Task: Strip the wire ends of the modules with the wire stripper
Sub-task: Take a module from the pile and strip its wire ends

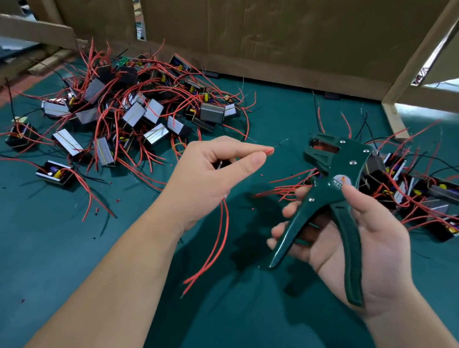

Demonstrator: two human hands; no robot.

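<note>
My left hand (208, 171) pinched a red wire (268, 151), its end held above the tabletop (80, 256) near the wire stripper (332, 184) in the grip of my right hand (370, 250), handles spread. I feared a loose pinch could let the wire slip and its strands tear.

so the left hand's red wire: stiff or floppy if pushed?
Probably floppy: like leads droop in curves below the left hand. The red wire likely stays straight at its short pinched tip. Its thin bare strand looks easily bent.
</note>
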